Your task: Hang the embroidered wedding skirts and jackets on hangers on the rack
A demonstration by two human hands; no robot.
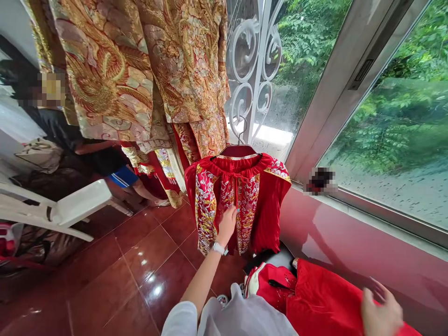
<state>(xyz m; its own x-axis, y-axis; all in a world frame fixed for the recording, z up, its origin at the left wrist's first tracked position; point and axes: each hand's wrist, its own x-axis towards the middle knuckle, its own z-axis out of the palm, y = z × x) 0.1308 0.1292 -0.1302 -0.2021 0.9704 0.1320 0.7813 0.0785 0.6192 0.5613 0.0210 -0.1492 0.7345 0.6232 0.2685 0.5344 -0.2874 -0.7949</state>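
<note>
A red embroidered garment point(269, 214) with silver and gold bands hangs from a dark hanger point(240, 150) by the window grille. My left hand point(228, 225) is at its front opening, fingers closed by the thin red neck cord point(236, 189); the fingertips pinch the front edge. A watch with a pale strap point(220, 248) is on that wrist. At the lower right, my right hand point(382, 311) is held above a spread of plain red cloth point(325, 294), slightly blurred, its fingers apart with nothing visible in them.
Heavy gold-embroidered robes point(112, 79) hang at the upper left. Behind them a person in dark clothes point(87, 149) bends down near a white chair point(80, 200). A sliding window point(385, 140) and its sill run along the right. The tiled floor point(154, 261) is shiny.
</note>
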